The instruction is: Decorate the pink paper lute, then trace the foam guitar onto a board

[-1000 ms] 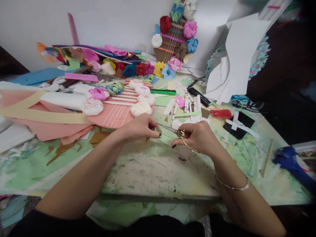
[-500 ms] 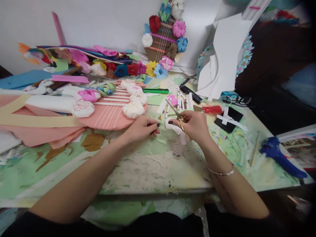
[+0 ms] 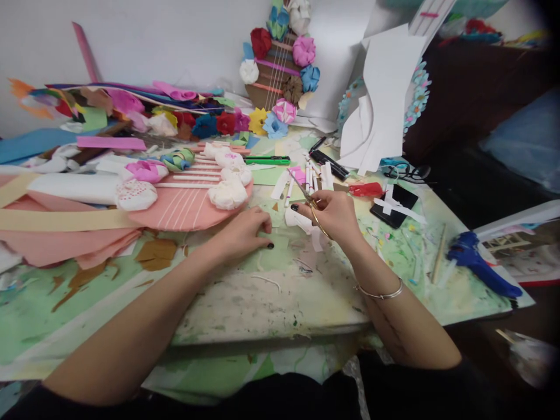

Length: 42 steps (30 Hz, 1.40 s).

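Note:
My right hand (image 3: 338, 217) grips a pair of gold-handled scissors (image 3: 308, 198), whose blades point up and to the left. White paper scraps (image 3: 301, 221) lie beneath the scissors. Over the table, my left hand (image 3: 245, 232) has its thumb and fingers apart, with nothing seen in them. Just beyond it is a pink guitar-shaped piece (image 3: 179, 213) with white strips, drawn lines and crumpled white paper flowers (image 3: 227, 192). A thin white curl (image 3: 266, 281) rests on the table nearer to me.
Behind stands a brown guitar-shaped piece (image 3: 271, 73) with coloured paper flowers. A green cutter (image 3: 266, 160), black pens (image 3: 330, 163) and small rolled paper sticks (image 3: 310, 178) lie mid-table. On the right are a black phone (image 3: 396, 210), glasses (image 3: 406, 172) and a blue glue gun (image 3: 483, 265).
My left thumb and fingers, pinched together before, have spread apart, and that hand has dropped slightly. The right hand still holds the scissors. The view has turned a little to the right.

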Each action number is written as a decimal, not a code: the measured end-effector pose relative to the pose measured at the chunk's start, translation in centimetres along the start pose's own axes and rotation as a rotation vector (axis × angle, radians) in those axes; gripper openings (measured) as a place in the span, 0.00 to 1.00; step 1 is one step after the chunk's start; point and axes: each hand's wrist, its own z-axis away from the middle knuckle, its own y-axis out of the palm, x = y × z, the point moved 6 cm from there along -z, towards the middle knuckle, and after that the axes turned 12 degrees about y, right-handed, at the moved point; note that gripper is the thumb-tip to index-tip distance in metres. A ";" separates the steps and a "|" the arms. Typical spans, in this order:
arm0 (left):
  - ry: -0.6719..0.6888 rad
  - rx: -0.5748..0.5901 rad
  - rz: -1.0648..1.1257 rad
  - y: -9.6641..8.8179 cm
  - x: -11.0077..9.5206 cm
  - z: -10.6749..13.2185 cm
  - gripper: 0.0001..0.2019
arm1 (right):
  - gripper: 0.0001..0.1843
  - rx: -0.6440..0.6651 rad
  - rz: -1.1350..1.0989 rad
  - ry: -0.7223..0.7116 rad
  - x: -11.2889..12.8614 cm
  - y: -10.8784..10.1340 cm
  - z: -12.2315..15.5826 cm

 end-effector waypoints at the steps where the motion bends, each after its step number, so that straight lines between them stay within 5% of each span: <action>1: -0.037 -0.017 0.056 0.0 0.0 0.1 0.08 | 0.27 0.015 -0.036 0.014 -0.1 0.1 0.0; 8: -0.221 -0.266 0.801 -0.6 -0.7 0.5 0.11 | 0.31 0.276 -0.402 0.088 0.1 0.9 0.5; 15: -0.129 -0.504 0.928 -2.5 -0.5 0.7 0.08 | 0.29 0.658 -0.351 -0.043 1.6 3.0 2.6; 42: -0.207 -0.437 0.994 -1.7 -0.5 0.9 0.08 | 0.28 0.611 -0.257 -0.021 1.1 3.9 2.8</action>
